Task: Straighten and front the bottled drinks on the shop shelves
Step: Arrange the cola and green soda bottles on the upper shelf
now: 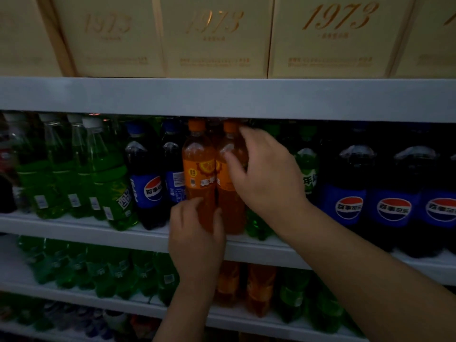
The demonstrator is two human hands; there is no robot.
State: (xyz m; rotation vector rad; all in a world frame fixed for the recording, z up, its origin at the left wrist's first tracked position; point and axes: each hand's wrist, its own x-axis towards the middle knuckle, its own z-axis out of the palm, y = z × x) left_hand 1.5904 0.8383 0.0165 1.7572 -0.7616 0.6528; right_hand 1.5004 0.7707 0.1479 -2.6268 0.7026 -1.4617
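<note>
Both hands are busy at the middle of the drinks shelf: the left hand curls round the lower body of the left orange bottle, and the right hand wraps the shoulder of the right orange bottle, thumb across its front. These two stand touching at the shelf's front edge, just at the centre of the view. The step in hand looks like squaring this orange pair. The left one's label already faces out, while the right one's is partly hidden by the hand, so the next move probably calls for a small twist and a nudge into line. Toward 9 o'clock stand two small cola bottles, one showing its barcode and likely needing a turn, then four green bottles with white caps. At 3 o'clock I count three large cola bottles. At 12 o'clock sit beige boxes, three showing full fronts. At 6 o'clock, two lower orange bottles wait.
</note>
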